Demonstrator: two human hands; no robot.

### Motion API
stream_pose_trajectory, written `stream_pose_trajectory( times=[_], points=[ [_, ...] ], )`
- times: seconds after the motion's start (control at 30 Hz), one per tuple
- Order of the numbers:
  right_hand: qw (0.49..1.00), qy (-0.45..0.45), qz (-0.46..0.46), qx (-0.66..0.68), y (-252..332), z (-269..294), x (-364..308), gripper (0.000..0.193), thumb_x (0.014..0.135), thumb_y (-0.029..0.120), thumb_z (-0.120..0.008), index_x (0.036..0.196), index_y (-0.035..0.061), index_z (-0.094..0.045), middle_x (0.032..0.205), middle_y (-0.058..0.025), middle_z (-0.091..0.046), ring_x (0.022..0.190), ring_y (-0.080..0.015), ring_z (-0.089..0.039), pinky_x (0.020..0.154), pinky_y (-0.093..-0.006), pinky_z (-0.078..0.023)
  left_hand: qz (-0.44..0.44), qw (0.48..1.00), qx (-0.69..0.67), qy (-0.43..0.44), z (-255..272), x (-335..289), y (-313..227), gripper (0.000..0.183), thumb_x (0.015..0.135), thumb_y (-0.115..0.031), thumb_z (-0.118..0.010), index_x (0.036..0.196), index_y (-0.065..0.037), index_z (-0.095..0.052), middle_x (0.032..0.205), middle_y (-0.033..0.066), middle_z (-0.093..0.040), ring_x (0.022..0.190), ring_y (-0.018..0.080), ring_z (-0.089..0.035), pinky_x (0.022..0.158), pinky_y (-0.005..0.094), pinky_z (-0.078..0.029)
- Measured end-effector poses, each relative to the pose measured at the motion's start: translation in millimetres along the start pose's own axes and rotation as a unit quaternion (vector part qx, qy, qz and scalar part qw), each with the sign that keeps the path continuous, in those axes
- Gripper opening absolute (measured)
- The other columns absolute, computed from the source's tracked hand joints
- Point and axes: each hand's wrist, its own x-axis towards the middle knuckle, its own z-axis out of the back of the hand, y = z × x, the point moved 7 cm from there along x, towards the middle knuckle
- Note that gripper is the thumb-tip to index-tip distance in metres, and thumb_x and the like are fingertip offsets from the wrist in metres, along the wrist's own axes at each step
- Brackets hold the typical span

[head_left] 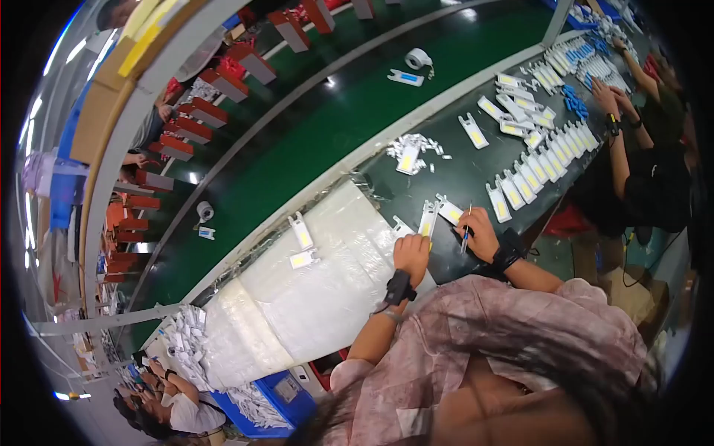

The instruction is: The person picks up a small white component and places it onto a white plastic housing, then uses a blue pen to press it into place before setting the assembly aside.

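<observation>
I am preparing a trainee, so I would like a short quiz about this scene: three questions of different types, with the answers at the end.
1. Which of the wearer's hands holds the thin tool? A) left B) right
2. True or false: both of the wearer's wrists are bare.
3. What colour is the bin at the lower edge of the picture, with white parts in it?

Key:
1. B, the right hand.
2. False: each has a black band.
3. Blue.

We note bare dark worktop [451,181] beyond the right hand [481,233]; white-panel row [533,171] bars the right, heap of small white parts [423,146] the far side.
</observation>
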Motion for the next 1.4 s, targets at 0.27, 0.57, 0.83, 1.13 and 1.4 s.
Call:
stream_pose_trajectory(
  times=[0.27, 0.57, 0.83, 1.13, 1.4],
  points=[
    [0.994, 0.080, 0.003, -0.080, -31, 4, -11, 0.016, 0.080, 0.012, -0.076, 0.090, 0.0112, -0.063, 0.096, -0.0097, -0.057, 0.100, -0.0332, -0.054, 0.084, -0.0428, -0.044, 0.075, 0.997, -0.017, -0.012, 2, 18, -21, 0.033, 0.085, -0.010, -0.057, 0.117, -0.009, -0.066, 0.101, 0.0056, -0.061, 0.096, 0.0250, -0.058, 0.087, 0.0408, -0.043],
    [0.995, 0.088, 0.042, -0.036, -35, -1, -8, 0.017, 0.063, 0.009, -0.068, 0.079, 0.0131, -0.062, 0.082, -0.0085, -0.058, 0.087, -0.0337, -0.055, 0.075, -0.0430, -0.045, 0.062, 0.993, -0.028, 0.099, -38, 25, -16, 0.031, 0.080, -0.014, -0.066, 0.111, -0.012, -0.066, 0.109, 0.0076, -0.063, 0.095, 0.0317, -0.060, 0.079, 0.0456, -0.049],
    [0.996, 0.058, 0.049, -0.047, -27, 15, -17, 0.012, 0.074, 0.011, -0.070, 0.081, 0.0135, -0.061, 0.086, -0.0069, -0.056, 0.093, -0.0304, -0.055, 0.081, -0.0404, -0.045, 0.007, 0.995, -0.082, 0.062, -28, 10, -37, 0.031, 0.074, -0.015, -0.070, 0.104, -0.009, -0.065, 0.099, 0.0105, -0.062, 0.094, 0.0332, -0.060, 0.078, 0.0464, -0.050],
    [0.987, 0.139, 0.064, 0.052, -24, 16, -6, 0.019, 0.063, 0.005, -0.067, 0.078, 0.0141, -0.060, 0.077, -0.0080, -0.057, 0.082, -0.0339, -0.054, 0.077, -0.0451, -0.042, 0.069, 0.981, -0.116, 0.141, -70, 8, -47, 0.019, 0.078, -0.009, -0.066, 0.096, -0.007, -0.061, 0.088, 0.0145, -0.061, 0.085, 0.0341, -0.060, 0.074, 0.0457, -0.049],
    [0.990, 0.138, 0.026, -0.018, -11, 25, 31, 0.013, 0.077, 0.008, -0.070, 0.088, 0.0081, -0.063, 0.089, -0.0120, -0.061, 0.089, -0.0362, -0.057, 0.078, -0.0447, -0.044, 0.249, 0.967, -0.039, -0.039, 29, -30, 48, 0.044, 0.077, -0.003, -0.067, 0.121, -0.004, -0.062, 0.113, 0.0178, -0.065, 0.105, 0.0378, -0.060, 0.092, 0.0471, -0.048]
  ],
)
